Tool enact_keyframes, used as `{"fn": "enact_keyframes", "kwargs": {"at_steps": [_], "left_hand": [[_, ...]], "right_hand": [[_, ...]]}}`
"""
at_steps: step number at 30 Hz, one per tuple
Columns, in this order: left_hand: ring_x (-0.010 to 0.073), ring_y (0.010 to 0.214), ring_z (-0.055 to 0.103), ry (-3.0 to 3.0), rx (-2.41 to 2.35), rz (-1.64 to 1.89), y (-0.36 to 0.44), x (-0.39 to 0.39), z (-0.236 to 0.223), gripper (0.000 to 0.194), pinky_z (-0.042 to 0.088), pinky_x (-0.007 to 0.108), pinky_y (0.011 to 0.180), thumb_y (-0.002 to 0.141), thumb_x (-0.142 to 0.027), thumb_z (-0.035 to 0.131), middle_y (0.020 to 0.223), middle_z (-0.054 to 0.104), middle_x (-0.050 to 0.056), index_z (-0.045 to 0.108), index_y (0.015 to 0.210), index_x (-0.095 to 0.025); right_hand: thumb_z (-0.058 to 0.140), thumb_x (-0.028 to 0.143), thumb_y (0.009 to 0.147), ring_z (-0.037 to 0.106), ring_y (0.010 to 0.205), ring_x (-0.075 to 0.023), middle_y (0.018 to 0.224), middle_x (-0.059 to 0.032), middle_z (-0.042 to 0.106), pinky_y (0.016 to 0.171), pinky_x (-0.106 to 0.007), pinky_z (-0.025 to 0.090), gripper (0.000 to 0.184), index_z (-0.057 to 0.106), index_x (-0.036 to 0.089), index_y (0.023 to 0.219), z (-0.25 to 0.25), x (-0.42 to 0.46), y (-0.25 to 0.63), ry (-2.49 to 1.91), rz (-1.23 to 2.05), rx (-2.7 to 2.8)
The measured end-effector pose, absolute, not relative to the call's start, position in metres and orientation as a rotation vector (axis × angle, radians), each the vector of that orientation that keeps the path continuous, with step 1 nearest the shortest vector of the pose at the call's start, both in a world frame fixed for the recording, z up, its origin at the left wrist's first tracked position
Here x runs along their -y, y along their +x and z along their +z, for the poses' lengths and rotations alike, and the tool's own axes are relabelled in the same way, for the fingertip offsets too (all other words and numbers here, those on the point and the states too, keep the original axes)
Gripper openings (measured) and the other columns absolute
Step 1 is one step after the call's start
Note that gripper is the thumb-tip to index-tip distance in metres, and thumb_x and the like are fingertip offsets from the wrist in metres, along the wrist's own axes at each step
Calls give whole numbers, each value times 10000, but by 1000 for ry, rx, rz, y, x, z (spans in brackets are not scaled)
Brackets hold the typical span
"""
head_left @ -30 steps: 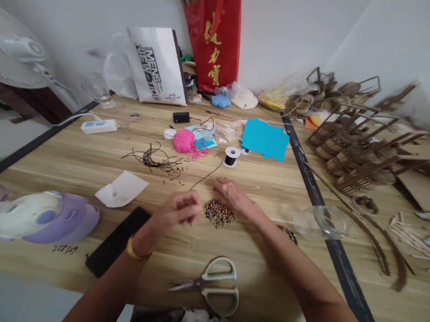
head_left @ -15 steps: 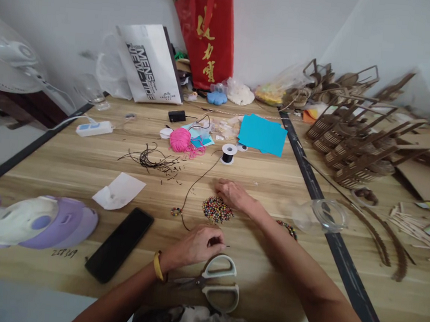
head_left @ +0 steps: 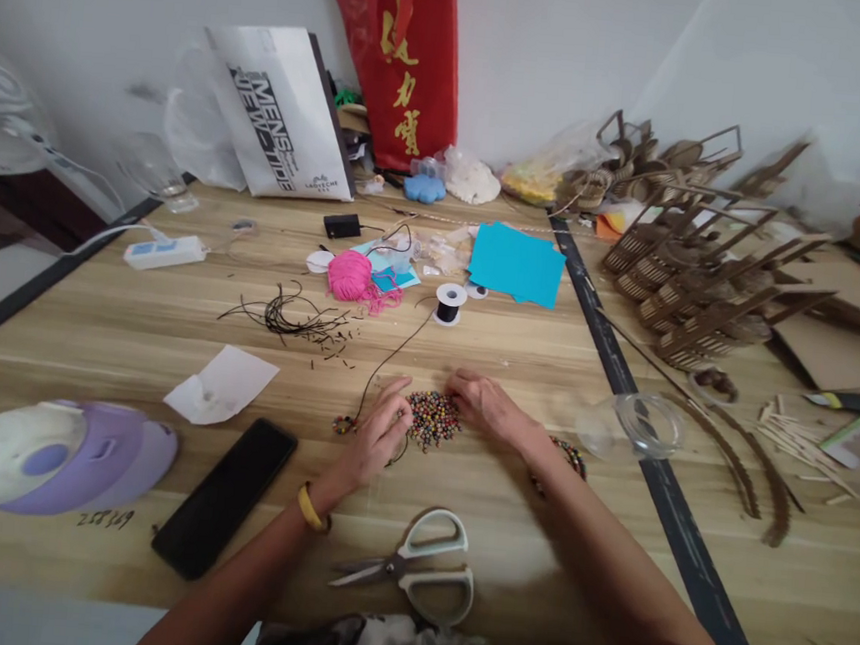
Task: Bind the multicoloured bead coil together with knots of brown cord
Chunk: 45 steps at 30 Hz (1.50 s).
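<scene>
Working at a pale wood-grain table [head_left: 135, 337], a person keeps both bare hands near the centre of the frame. From the left: a flat black phone [head_left: 226, 497] lies in the lower left, with a tangle of thin black cords [head_left: 287, 315] above and to its right. Nearer the centre, a small cluster of multicoloured beads [head_left: 344, 424] lies just beside the left hand [head_left: 379, 431], whose fingers are loosely bent. Below, at lower centre, are metal scissors with pale handles [head_left: 394, 564]. The loose pile of small, round, multicoloured beads [head_left: 432, 420] sits between the hands. Above it stands a white spool wound with black cord [head_left: 449, 305]; one line runs from it down to the left hand. The right hand [head_left: 490, 408] has curled fingers at the pile's right edge. The view is too coarse to show whether either hand pinches anything. Farther right, a dark beaded strand [head_left: 571, 455] is partly hidden by the forearm. The step in hand looks like picking through the beads, which calls for a light, precise fingertip pinch.
</scene>
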<state>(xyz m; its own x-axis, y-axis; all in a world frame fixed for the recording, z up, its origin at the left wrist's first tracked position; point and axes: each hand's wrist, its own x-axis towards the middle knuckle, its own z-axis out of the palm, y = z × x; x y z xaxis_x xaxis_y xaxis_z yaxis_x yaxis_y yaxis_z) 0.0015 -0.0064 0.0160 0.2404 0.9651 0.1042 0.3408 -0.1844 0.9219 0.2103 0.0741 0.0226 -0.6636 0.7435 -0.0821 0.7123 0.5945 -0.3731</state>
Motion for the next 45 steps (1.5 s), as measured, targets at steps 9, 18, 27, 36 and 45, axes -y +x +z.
{"fn": "enact_keyframes", "kwargs": {"at_steps": [9, 18, 27, 36, 45], "left_hand": [[244, 1394, 314, 1739, -1243, 849, 10, -10, -1, 180, 205, 466, 1165, 940, -305, 391, 1456, 417, 133, 483, 825, -202], [221, 1433, 247, 2043, -1204, 747, 17, -12, -8, 309, 206, 459, 1194, 972, -301, 342, 1494, 374, 136, 512, 1190, -162], [217, 1445, 219, 2140, -1235, 668, 21, -5, -16, 409, 226, 466, 1202, 990, -320, 279, 1535, 287, 160, 407, 1327, -127], [224, 1410, 300, 1949, -1224, 714, 20, -8, -4, 213, 287, 436, 1167, 968, -296, 330, 1479, 395, 133, 512, 969, -186], [217, 1381, 335, 1863, -1210, 728, 22, -8, -4, 171, 281, 415, 1147, 960, -294, 349, 1472, 392, 134, 468, 879, -201]], "right_hand": [[420, 251, 994, 560, 1021, -219, 1080, -121, 597, 912, -353, 467, 231, 570, 151, 1139, 1, -54, 214, -1066, 553, 2426], [339, 598, 953, 154, 1437, -297, 1528, -214, 225, 1141, -509, 256, 786, 151, 73, 1508, -33, -34, 204, -1045, 334, 2549], [279, 710, 892, 47, 1451, -303, 1534, -258, 148, 1155, -494, 239, 967, 75, -17, 1496, -29, -22, 202, -1008, 206, 2645], [447, 761, 807, 70, 1444, -338, 1524, -279, 159, 1151, -512, 243, 1116, 55, -28, 1493, -26, -20, 198, -1034, 280, 2583], [463, 558, 916, 76, 1446, -322, 1524, -264, 183, 1153, -496, 251, 885, 137, -39, 1482, -27, -16, 189, -1122, 281, 2536]]}}
